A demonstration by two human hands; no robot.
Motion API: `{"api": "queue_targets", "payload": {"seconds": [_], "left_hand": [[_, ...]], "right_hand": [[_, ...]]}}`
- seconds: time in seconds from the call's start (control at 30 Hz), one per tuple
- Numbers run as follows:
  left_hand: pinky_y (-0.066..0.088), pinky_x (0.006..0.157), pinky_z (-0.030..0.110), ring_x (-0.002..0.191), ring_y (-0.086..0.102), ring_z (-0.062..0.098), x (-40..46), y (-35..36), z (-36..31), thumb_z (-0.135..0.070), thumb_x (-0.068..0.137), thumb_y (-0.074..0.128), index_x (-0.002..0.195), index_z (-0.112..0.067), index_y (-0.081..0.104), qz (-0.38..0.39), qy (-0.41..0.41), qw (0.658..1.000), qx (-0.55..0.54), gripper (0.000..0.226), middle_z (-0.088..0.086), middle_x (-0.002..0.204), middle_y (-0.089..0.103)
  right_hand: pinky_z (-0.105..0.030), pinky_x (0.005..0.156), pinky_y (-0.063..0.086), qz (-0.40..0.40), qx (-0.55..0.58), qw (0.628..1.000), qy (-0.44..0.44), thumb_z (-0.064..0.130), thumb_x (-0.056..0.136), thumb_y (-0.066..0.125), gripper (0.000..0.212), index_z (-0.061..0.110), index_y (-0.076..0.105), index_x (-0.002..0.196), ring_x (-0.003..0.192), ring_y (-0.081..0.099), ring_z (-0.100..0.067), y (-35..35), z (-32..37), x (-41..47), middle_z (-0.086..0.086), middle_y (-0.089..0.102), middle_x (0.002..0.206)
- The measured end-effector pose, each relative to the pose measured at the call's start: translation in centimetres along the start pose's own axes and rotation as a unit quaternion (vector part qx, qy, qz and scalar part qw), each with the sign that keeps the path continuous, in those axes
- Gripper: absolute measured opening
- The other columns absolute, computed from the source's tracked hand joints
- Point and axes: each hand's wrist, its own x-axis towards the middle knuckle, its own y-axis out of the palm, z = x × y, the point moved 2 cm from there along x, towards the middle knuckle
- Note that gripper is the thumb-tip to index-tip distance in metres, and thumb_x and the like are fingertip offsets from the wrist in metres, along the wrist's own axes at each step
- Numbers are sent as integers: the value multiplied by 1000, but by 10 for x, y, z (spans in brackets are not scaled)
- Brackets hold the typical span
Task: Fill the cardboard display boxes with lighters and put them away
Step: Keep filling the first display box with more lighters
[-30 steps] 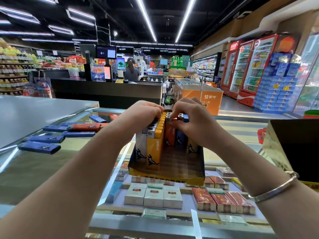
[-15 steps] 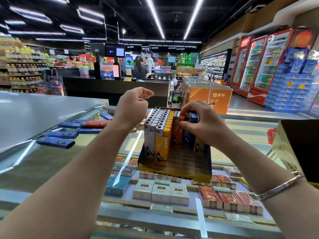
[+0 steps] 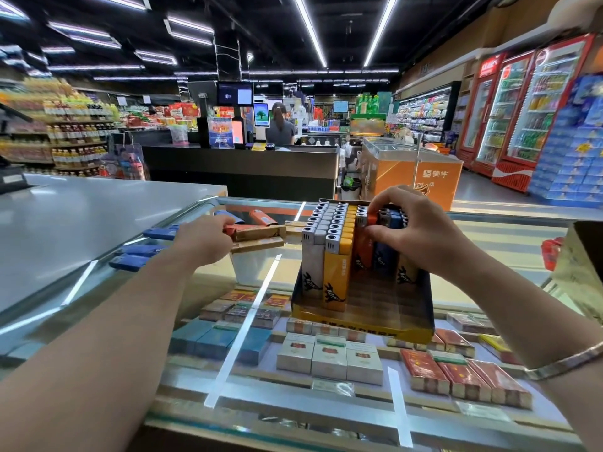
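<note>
The cardboard display box (image 3: 362, 316) sits on the glass table (image 3: 489, 252), its far rows packed with upright lighters (image 3: 329, 243) in grey, yellow, orange and blue while the near part is bare, so it looks only partly filled. The right hand (image 3: 411, 233) pinches the orange lighter (image 3: 367, 233) at its top, likely steadying that row (otherwise free to tip). The left hand (image 3: 204, 241) closes on a loose red lighter (image 3: 230, 229) among the blue lighters (image 3: 137, 254), probably the next one in.

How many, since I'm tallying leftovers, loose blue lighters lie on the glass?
4 blue lighters: three left of the left hand, one beyond it by the loose orange lighter. Others may be hidden.
</note>
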Motion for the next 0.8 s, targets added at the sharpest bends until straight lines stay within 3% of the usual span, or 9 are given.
{"api": "queue_targets", "payload": {"seconds": [0.13, 0.27, 0.5, 0.73, 0.8], "left_hand": [[48, 76, 32, 88, 52, 21, 2, -1, -1, -4, 88, 44, 118, -19, 57, 8, 17, 1000, 2, 35, 9, 99, 58], [42, 71, 27, 88, 49, 20, 3, -3, -2, -3, 89, 45, 120, -18, 56, 21, 25, 999, 23, 36, 8, 99, 54], [41, 77, 28, 91, 48, 19, 2, -5, -3, -12, 94, 43, 124, -16, 49, 51, 17, 994, 92, 31, 10, 106, 53], [36, 68, 25, 75, 50, 15, 0, -10, 1, -22, 91, 56, 112, -12, 53, 111, -12, 993, 41, 24, 7, 91, 57], [38, 59, 23, 68, 51, 15, -2, -12, 1, -26, 91, 56, 109, -12, 53, 110, -29, 993, 24, 23, 7, 85, 57]], "right_hand": [[-39, 89, 45, 8, -1, 1000, 0, 15, 79, 71, 20, 20, 56, 91, 98, 50, -17, -1, 1, -1, 6, 53, 95], [-39, 89, 44, 14, -8, 1000, -2, 15, 79, 70, 19, 17, 57, 93, 98, 50, -19, -2, 1, 0, 1, 53, 98], [-33, 85, 42, 13, -15, 1000, -6, 15, 79, 71, 19, 18, 57, 92, 96, 51, -19, -1, 0, 0, 1, 54, 97], [-27, 80, 37, 13, -16, 1000, -9, 15, 80, 70, 18, 17, 57, 92, 92, 49, -16, -1, 1, 0, 15, 48, 89], [-27, 79, 36, 13, -19, 1000, -11, 15, 80, 70, 18, 18, 57, 92, 91, 49, -16, -1, 0, 0, 15, 48, 89]]}}
